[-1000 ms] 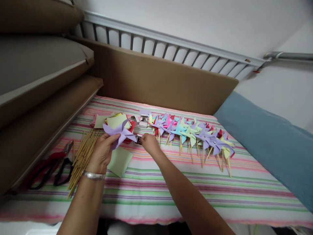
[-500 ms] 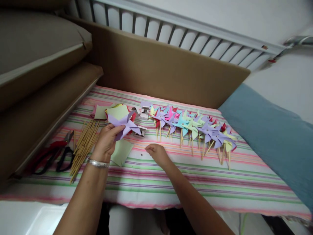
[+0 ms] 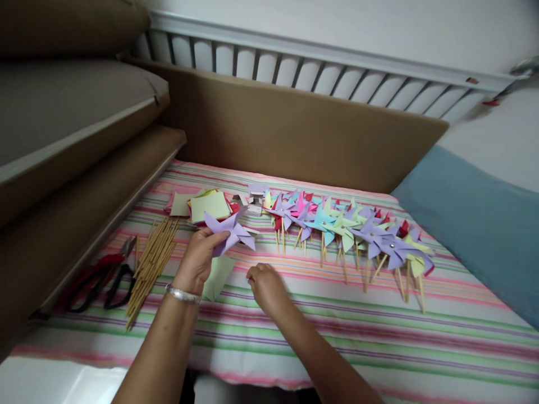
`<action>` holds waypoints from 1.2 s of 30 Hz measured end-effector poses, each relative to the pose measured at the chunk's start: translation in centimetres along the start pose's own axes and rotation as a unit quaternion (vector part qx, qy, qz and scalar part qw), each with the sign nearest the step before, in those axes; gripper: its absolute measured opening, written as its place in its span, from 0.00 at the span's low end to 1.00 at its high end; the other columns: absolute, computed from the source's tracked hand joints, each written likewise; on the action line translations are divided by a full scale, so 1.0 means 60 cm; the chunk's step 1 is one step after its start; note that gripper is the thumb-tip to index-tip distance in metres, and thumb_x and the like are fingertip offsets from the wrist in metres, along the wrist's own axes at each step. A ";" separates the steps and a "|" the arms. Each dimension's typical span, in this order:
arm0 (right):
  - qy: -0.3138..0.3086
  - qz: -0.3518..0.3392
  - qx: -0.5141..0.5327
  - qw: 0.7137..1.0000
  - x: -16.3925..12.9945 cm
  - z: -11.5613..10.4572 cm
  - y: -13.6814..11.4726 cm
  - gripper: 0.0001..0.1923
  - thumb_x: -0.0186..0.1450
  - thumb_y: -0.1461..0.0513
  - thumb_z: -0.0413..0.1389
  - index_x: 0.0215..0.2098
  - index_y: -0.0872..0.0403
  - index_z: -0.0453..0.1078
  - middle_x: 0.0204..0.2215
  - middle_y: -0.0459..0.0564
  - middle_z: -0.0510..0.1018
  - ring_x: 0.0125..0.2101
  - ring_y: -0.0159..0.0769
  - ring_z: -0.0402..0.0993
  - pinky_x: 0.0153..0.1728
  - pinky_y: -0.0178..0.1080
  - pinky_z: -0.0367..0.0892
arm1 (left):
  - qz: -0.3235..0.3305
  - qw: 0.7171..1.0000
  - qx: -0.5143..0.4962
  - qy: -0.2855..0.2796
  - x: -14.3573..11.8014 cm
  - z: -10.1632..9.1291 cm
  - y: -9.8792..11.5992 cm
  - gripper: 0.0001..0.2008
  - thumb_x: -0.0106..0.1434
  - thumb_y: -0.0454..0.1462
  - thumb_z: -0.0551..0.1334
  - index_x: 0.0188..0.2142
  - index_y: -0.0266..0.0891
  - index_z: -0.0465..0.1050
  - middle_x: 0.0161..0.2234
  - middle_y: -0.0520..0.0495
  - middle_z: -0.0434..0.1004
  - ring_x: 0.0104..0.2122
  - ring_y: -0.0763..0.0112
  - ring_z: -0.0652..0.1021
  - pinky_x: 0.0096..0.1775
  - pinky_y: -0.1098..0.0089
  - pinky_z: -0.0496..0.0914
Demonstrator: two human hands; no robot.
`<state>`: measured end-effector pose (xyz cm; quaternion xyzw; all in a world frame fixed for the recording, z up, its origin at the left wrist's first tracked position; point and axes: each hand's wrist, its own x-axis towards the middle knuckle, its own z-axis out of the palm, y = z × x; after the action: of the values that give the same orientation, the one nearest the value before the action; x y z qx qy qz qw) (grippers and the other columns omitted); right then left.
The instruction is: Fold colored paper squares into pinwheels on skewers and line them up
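Note:
My left hand (image 3: 202, 250), with a silver bracelet at the wrist, pinches a purple paper pinwheel head (image 3: 232, 233) between thumb and fingers, raised over the cloth. To its right, my right hand (image 3: 264, 285) is low at the striped cloth with its fingertips pressed together. Whatever those fingertips hold, if anything, is hidden. Between the hands, partly behind the left one, lies a pale green paper sheet (image 3: 219, 275). Beyond the left hand sits a stack of coloured paper squares (image 3: 209, 206), beside small opened boxes (image 3: 255, 203).
Finished pinwheels on sticks (image 3: 346, 227) lie in rows to the right. Wooden sticks (image 3: 154, 264) are piled at the left, beside scissors (image 3: 101, 275). A brown board (image 3: 286, 129) stands along the back, and brown cushions (image 3: 84, 123) are stacked at left.
My right hand has come down over the spot where a tiny metal piece lay, and that piece no longer shows. My left hand still holds the purple pinwheel head. The camera view has shifted slightly.

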<state>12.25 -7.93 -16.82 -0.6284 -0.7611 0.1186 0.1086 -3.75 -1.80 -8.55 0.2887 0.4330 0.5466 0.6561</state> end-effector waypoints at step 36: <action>0.060 -0.033 0.143 0.987 0.031 -0.017 0.032 0.09 0.59 0.70 0.51 0.28 0.56 0.72 0.28 0.52 0.76 0.32 0.37 0.71 0.36 0.38 0.65 | -0.006 1.000 0.011 -0.003 0.009 -0.006 -0.008 0.12 0.38 0.34 0.71 0.26 0.34 0.78 0.24 0.49 0.79 0.24 0.74 0.75 0.31 0.74 0.66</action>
<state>14.05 -5.71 -16.42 -0.5871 -0.7486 0.1841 0.2468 -3.83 -1.40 -9.24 0.2946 0.4392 0.5367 0.6575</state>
